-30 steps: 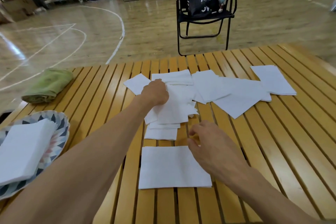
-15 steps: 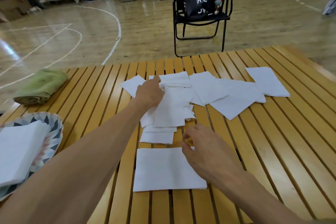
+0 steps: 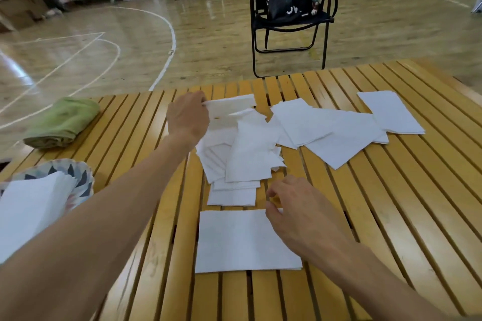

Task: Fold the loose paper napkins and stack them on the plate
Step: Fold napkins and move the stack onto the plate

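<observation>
1. My left hand [image 3: 187, 117] is pinching a napkin [image 3: 229, 112] above the pile [image 3: 250, 154].
2. My right hand [image 3: 300, 214] is resting loosely curled, empty, on a folded napkin [image 3: 234, 242].
3. The plate [image 3: 83, 180] is lying far left.

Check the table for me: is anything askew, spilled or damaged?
Nothing looks damaged or spilled. The loose napkins lie in an overlapping, skewed heap mid-table, as expected for unfolded ones. The left hand pinches one napkin; the stack on the plate looks tidy.

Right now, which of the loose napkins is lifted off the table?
The napkin pinched in the left hand, at the far left of the pile. It hangs in the air; the others lie flat.
</observation>
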The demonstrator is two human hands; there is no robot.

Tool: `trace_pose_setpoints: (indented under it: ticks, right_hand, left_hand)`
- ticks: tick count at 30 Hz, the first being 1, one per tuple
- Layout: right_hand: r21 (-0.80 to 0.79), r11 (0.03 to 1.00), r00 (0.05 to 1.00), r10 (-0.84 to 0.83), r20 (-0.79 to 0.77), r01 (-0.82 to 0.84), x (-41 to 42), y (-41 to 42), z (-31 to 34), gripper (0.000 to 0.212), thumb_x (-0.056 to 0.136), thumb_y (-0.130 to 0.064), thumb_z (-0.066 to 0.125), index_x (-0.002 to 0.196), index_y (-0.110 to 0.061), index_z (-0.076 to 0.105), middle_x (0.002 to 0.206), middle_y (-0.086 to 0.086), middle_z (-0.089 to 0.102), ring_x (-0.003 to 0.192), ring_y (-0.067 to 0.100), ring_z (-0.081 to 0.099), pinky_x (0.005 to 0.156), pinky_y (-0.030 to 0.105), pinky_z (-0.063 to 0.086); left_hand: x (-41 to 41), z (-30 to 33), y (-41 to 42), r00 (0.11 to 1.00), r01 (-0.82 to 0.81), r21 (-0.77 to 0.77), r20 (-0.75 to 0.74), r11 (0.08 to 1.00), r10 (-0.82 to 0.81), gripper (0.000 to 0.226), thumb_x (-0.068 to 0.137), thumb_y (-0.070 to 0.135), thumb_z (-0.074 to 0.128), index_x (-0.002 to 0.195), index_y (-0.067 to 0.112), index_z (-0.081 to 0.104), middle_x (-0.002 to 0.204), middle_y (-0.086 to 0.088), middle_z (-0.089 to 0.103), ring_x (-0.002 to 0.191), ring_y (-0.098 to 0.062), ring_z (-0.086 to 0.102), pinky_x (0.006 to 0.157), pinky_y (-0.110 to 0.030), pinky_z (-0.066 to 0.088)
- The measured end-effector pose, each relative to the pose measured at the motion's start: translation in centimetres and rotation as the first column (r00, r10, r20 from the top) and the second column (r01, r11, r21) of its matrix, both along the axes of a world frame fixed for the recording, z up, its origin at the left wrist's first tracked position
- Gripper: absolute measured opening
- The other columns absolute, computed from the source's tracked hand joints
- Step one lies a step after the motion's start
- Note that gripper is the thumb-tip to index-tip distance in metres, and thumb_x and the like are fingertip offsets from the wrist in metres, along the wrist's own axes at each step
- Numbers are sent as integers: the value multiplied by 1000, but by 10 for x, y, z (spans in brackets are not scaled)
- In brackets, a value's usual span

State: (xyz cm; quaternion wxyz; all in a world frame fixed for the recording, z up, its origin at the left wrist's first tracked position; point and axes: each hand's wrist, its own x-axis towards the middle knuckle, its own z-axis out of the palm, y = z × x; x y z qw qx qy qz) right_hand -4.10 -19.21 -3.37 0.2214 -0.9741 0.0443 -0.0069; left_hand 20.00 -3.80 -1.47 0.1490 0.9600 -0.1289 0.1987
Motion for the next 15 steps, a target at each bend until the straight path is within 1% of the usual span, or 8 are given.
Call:
trace_pose_setpoints:
  ticks: [2, 5, 6, 7, 9, 11, 13, 15]
  right_hand:
    - [-1, 1000, 1000, 4, 2, -4, -2, 2, 2, 19, 104, -36, 43, 113, -28, 59, 115, -11, 55, 106, 10, 51, 92, 29, 46]
    - [10, 1000, 1000, 15, -10, -15, -5, 8, 6, 20, 104, -35, 43, 113, -27, 59, 115, -9, 56, 104, 12, 54, 92, 31, 47]
    - [9, 1000, 1000, 19, -16, -19, -6, 9, 7, 21, 104, -35, 43, 115, -26, 59, 116, -9, 56, 104, 12, 55, 93, 31, 47]
    - [8, 1000, 1000, 21, -20, -21, -7, 11, 8, 21, 104, -35, 42, 115, -26, 59, 116, -9, 56, 105, 13, 55, 94, 32, 47]
    - [2, 1000, 999, 22, -25, -22, -8, 13, 9, 21, 104, -35, 42, 115, -26, 58, 117, -9, 56, 105, 12, 55, 93, 31, 47]
    - [-9, 1000, 999, 21, -31, -22, -8, 14, 9, 21, 104, -36, 42, 114, -26, 58, 118, -9, 57, 105, 13, 56, 92, 31, 47]
    - [-11, 1000, 999, 16, -34, -16, -9, 14, 9, 20, 104, -36, 43, 114, -27, 58, 118, -10, 57, 105, 13, 57, 91, 31, 49]
    - [-18, 1000, 999, 14, -29, -15, -9, 14, 9, 20, 104, -37, 44, 113, -28, 59, 116, -10, 58, 104, 12, 57, 90, 32, 50]
  left_hand:
    - [-12, 8, 34, 994, -11, -2, 109, 1000, 12, 14, 93, 10, 49, 94, 11, 63, 90, -8, 64, 83, -29, 57, 74, -43, 48]
    - [-41, 8, 87, 970, -7, 30, 244, 1000, 0, 4, 91, 10, 58, 94, 12, 61, 86, -6, 60, 76, -22, 52, 71, -38, 44]
    - [-51, 4, 103, 974, 9, 89, 227, 996, -29, 5, 90, 12, 61, 95, 13, 61, 88, -5, 59, 78, -21, 53, 73, -38, 45]
    - [-61, -3, 118, 986, 36, 173, 154, 984, -64, 9, 89, 14, 63, 97, 15, 61, 93, -3, 59, 83, -21, 55, 78, -38, 46]
    - [-76, -22, 139, 992, 107, 273, -90, 956, -85, 16, 84, 21, 69, 99, 20, 62, 104, -1, 59, 96, -22, 58, 86, -38, 47]
    - [-84, -35, 150, 970, 128, 183, -229, 975, -84, 17, 83, 28, 71, 97, 21, 64, 102, 1, 60, 95, -21, 60, 81, -33, 46]
    - [-83, -35, 152, 972, 108, 66, -216, 992, -92, 17, 86, 34, 69, 95, 20, 64, 95, 3, 60, 88, -17, 59, 75, -30, 46]
    - [-75, -31, 149, 981, 92, 58, -177, 994, -80, 17, 91, 35, 65, 96, 19, 64, 93, 4, 61, 85, -15, 59, 73, -28, 45]
